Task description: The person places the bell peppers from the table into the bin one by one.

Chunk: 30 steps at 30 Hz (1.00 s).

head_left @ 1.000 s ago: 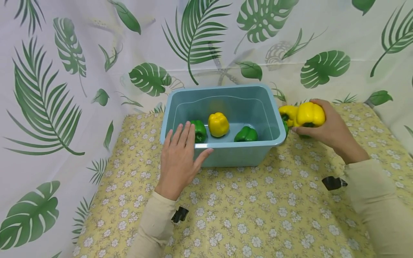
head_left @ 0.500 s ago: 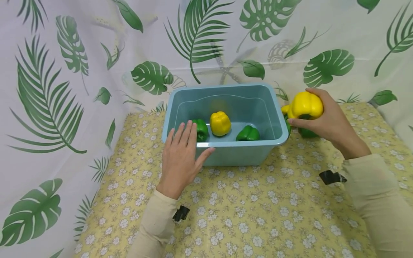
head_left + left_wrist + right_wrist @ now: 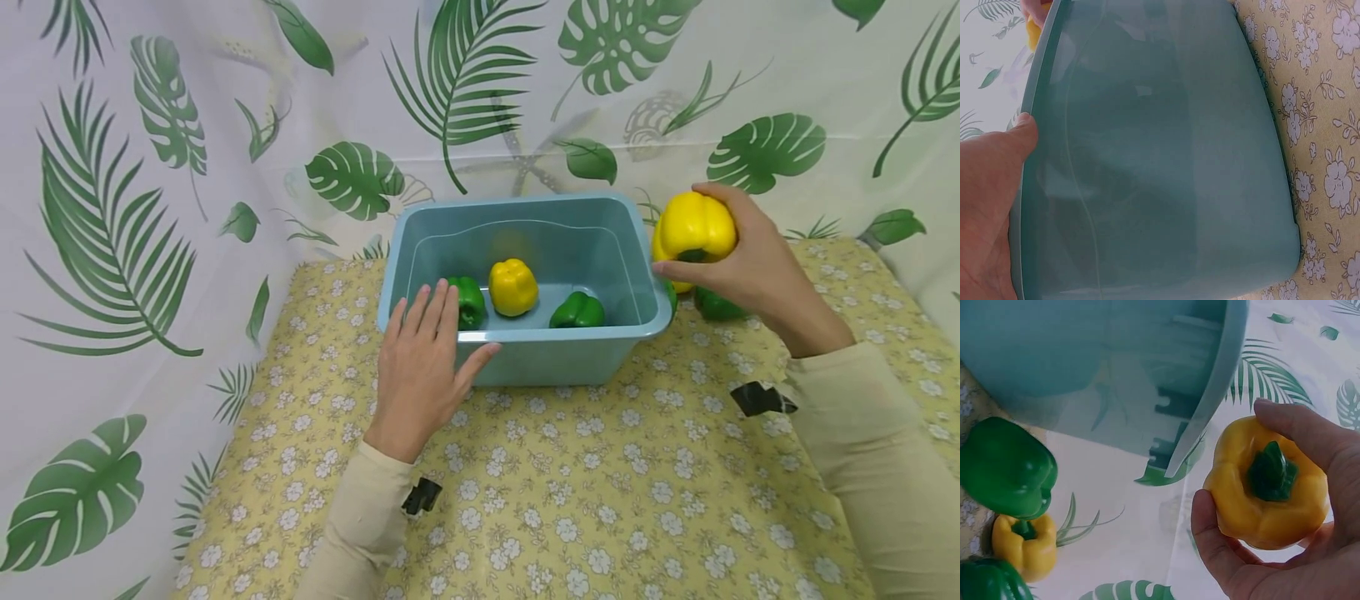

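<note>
My right hand [image 3: 757, 258] grips a yellow bell pepper [image 3: 696, 225], held in the air beside the right end of a blue plastic bin [image 3: 540, 360]. In the right wrist view thumb and fingers curl round this pepper [image 3: 1272, 487], its green stem facing the camera. My left hand [image 3: 420, 367] rests flat across the bin's front rim at the left, fingers straight; the left wrist view shows its thumb against the rim. Inside the bin lie a green bell pepper [image 3: 470, 302], partly behind the left fingers, a yellow bell pepper [image 3: 513, 287] and another green bell pepper [image 3: 577, 310].
Beside the bin's right end, a green pepper [image 3: 1007, 467], a yellow pepper [image 3: 1025, 547] and another green pepper [image 3: 991, 580] lie on the flowered tablecloth [image 3: 555, 467]. A leaf-patterned curtain [image 3: 247, 192] stands behind and at the left.
My right hand has lifted the yellow bell pepper off the group beside the bin and carried it up and slightly left. The left hand stays on the rim.
</note>
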Each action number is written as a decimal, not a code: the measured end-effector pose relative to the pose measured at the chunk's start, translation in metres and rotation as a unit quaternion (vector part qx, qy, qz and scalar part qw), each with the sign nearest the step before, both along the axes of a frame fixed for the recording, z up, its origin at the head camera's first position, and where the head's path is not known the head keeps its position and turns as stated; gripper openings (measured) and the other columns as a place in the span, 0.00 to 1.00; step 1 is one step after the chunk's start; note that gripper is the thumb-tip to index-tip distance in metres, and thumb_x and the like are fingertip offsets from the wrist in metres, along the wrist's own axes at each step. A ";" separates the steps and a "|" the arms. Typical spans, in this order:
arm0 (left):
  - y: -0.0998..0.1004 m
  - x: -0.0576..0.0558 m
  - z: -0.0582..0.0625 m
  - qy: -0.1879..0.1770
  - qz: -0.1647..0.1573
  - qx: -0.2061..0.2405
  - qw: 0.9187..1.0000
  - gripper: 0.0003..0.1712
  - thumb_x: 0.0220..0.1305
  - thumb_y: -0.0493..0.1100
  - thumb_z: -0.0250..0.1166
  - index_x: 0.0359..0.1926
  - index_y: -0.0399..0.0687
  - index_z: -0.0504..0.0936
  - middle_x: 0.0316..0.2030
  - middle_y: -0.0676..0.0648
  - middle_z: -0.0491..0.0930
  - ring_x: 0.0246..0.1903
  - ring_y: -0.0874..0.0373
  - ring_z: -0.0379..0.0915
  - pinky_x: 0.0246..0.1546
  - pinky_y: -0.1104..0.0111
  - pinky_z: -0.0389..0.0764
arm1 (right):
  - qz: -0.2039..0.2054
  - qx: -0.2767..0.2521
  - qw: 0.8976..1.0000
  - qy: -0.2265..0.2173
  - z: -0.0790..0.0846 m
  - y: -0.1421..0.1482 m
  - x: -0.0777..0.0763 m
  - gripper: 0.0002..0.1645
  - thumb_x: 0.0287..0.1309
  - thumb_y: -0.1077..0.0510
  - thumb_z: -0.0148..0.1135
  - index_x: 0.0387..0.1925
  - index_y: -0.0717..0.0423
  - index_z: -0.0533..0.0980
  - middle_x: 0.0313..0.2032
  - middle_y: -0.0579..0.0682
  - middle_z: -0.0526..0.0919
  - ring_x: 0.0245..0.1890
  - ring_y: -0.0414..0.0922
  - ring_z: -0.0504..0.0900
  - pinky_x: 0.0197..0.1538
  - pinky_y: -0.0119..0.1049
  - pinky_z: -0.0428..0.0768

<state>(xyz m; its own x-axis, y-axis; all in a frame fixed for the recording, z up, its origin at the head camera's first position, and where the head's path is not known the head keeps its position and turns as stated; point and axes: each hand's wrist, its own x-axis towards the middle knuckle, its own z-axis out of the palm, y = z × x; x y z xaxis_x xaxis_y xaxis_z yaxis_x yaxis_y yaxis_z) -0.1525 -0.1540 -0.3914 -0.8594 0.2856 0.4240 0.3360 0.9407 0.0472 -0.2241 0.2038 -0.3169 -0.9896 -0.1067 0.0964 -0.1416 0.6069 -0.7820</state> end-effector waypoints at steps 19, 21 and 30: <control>-0.001 0.000 0.000 -0.009 0.002 -0.001 1.000 0.51 0.71 0.71 0.53 0.78 0.38 0.58 0.75 0.40 0.61 0.75 0.45 0.55 0.77 0.52 0.48 | 0.039 0.005 0.999 0.017 0.009 -0.022 -0.003 0.60 0.52 0.56 0.79 0.79 0.48 0.52 0.69 0.60 0.62 0.55 0.56 0.67 0.45 0.49 0.73; -0.001 0.000 -0.001 -0.008 0.001 0.000 1.000 0.51 0.71 0.71 0.53 0.77 0.38 0.59 0.75 0.40 0.61 0.75 0.45 0.55 0.77 0.52 0.48 | 0.040 0.005 0.999 0.017 0.008 -0.023 -0.003 0.60 0.52 0.56 0.79 0.79 0.48 0.53 0.68 0.60 0.63 0.55 0.57 0.67 0.46 0.51 0.73; -0.001 -0.001 -0.001 -0.004 0.000 0.002 1.000 0.51 0.70 0.71 0.54 0.77 0.38 0.59 0.75 0.39 0.61 0.75 0.45 0.55 0.77 0.52 0.48 | 0.054 0.011 0.998 0.020 0.007 -0.030 -0.001 0.60 0.52 0.54 0.80 0.79 0.48 0.53 0.69 0.60 0.63 0.55 0.60 0.68 0.48 0.55 0.72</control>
